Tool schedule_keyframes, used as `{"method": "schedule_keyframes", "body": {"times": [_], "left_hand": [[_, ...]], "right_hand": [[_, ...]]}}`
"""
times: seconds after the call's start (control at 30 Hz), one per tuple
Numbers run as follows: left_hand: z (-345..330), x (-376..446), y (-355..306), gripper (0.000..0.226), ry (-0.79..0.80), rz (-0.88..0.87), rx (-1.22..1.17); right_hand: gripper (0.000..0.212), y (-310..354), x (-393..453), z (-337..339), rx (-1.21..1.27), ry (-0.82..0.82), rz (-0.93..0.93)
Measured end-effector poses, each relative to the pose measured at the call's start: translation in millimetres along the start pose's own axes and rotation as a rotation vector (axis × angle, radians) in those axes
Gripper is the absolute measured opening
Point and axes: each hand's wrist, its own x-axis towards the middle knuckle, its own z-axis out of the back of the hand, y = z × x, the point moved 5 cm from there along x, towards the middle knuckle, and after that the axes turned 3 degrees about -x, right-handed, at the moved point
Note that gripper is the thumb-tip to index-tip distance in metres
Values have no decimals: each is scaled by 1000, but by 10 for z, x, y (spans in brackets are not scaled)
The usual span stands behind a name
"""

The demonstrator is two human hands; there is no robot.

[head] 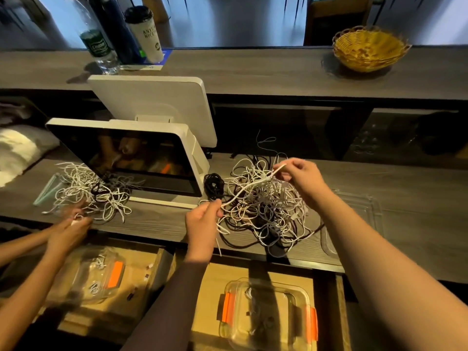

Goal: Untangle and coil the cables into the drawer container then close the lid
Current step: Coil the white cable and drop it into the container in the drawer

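A tangled heap of white and black cables [263,211] lies on the grey counter in front of me. My left hand [202,224] pinches one white cable [243,191] at the heap's left edge. My right hand [301,178] pinches the same cable's far end above the heap, so it stretches between both hands. Below the counter, an open drawer holds a clear container [268,315] with orange clips; a few cables lie inside it. Its clear lid [354,219] rests on the counter to the right of the heap.
Another person's hands [68,231] work a second cable heap [93,191] at the left, above a second clear container [98,274]. A white point-of-sale screen [131,158] stands between the heaps. A wicker basket [369,49], bottles and a cup [147,34] stand on the upper ledge.
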Motion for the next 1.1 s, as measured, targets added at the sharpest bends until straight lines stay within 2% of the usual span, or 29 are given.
{"method": "schedule_keyframes", "body": {"times": [0.1, 0.23, 0.33, 0.43, 0.53, 0.6, 0.67, 0.73, 0.87, 1.0, 1.1], "left_hand": [[15, 35, 35, 38, -30, -3, 59], [5, 48, -28, 38, -48, -39, 76], [-25, 65, -102, 31, -31, -88, 101], [-171, 79, -204, 16, 115, -144, 173], [-420, 92, -250, 22, 335, -186, 306], [-547, 111, -263, 27, 412, -203, 442], [-612, 129, -289, 21, 426, -224, 580], [-624, 136, -294, 34, 404, -231, 633], [-615, 77, -350, 41, 362, -292, 569], [-548, 31, -437, 43, 327, -335, 449], [-509, -3, -452, 43, 331, -320, 427]], "right_hand": [[17, 360, -76, -23, 13, 32, 126], [31, 644, -186, -16, -156, 90, 276], [22, 677, -252, -52, -356, 180, 340], [17, 574, -324, -156, -537, 280, 334], [15, 412, -358, -288, -634, 328, 311], [14, 362, -372, -360, -646, 340, 325], [12, 360, -383, -399, -653, 334, 343], [12, 342, -368, -406, -684, 313, 345], [15, 138, -238, -412, -744, 283, 304], [23, -136, -66, -391, -736, 158, 265], [16, -221, 15, -413, -771, 98, 272]]}}
